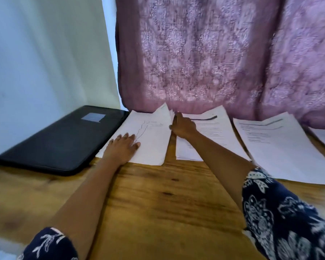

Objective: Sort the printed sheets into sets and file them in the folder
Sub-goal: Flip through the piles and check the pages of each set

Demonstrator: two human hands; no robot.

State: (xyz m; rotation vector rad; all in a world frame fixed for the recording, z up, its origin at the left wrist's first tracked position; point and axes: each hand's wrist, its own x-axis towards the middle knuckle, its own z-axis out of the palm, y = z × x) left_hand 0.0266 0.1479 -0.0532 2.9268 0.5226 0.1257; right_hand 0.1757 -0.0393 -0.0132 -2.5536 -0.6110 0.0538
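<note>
Left of centre in the frame, both hands work the leftmost stack [154, 147].
From my remote seat I see the left hand [123, 146] pressed flat, fingers spread, on that stack's near-left corner, while the right hand [183, 126] curls round its lifted far-right edge, pinching sheets. Its long axis runs toward the curtain [204, 62]; the folder [64, 139] lies closed just beside it on the left, nearer the left hand. Both forearms reach forward, the right crossing the middle stack [219, 136].
</note>
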